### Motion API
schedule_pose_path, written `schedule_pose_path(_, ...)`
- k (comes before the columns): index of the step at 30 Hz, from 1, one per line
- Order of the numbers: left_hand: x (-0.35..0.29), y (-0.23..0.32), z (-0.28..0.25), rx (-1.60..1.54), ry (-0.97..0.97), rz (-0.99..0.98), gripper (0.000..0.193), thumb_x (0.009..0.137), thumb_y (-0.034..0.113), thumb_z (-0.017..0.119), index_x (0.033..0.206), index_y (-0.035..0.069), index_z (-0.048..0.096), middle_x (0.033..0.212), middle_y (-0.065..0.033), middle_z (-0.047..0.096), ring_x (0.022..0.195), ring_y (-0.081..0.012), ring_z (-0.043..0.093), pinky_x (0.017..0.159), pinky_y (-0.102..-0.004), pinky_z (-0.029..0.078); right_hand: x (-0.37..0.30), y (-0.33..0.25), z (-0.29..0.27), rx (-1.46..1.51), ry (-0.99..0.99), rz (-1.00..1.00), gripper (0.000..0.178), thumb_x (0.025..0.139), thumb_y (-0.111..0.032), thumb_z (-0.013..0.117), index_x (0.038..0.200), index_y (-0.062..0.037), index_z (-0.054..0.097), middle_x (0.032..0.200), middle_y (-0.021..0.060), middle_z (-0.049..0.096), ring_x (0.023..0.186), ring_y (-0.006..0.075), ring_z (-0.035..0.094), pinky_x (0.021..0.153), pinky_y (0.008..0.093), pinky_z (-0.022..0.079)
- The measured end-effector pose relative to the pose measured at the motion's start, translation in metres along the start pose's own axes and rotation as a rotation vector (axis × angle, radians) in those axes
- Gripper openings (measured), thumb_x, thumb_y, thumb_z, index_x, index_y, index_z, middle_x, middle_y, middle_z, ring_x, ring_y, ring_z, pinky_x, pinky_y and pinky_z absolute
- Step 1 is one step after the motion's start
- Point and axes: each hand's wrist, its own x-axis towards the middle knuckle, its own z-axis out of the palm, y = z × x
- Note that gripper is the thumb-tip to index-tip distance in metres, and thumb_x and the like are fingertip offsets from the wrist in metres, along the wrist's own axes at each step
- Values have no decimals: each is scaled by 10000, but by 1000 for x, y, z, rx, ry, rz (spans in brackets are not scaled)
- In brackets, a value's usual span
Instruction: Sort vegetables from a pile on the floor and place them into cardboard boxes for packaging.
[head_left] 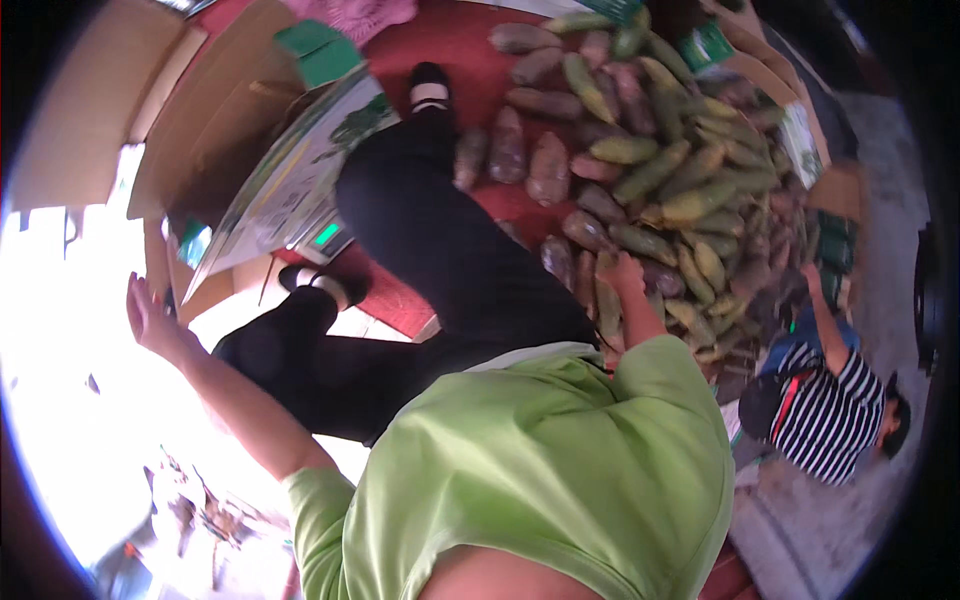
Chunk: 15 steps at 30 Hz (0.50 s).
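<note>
A big heap of long, blunt-ended fruits or vegetables (695, 205) lies on the right, some green-yellow, others purplish-brown and shiny as if wrapped in film; I cannot tell their kind. At the heap's near edge my right hand (627, 277) has its fingers closed round the upper end of a long green-brown one (607, 305). Its fingertips are partly hidden. My left hand (152, 322) is held out to the left against bright glare, fingers stretched, with nothing in it. Closest to it is an open cardboard carton (215, 285).
A device with a lit green display (326, 234) stands beside the printed carton flap (290, 170). Loose wrapped pieces (507, 145) lie on the red floor covering (440, 35). A person in a striped shirt (830, 410) reaches into the heap from the right. More cardboard (835, 192) edges the heap.
</note>
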Motion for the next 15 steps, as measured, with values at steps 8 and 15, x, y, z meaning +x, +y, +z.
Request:
schedule_pose_path(8,-13,25,17,22,54,18,220,902,150,584,1039,-2,664,971,-81,663,910,-147,597,837,-278,455,-5,6,26,-63,-7,-4,863,570,-291,817,1307,-168,386,1367,89,395,1306,272,341,976,498,410)
schedule_pose_path(15,-6,16,10,79,-7,121,179,885,106,603,1007,-2,677,946,-66,663,874,-128,597,792,-254,466,-17,11,40,54,283,-251,664,651,-309,721,1202,-62,445,1217,191,517,1162,360,485,902,475,438)
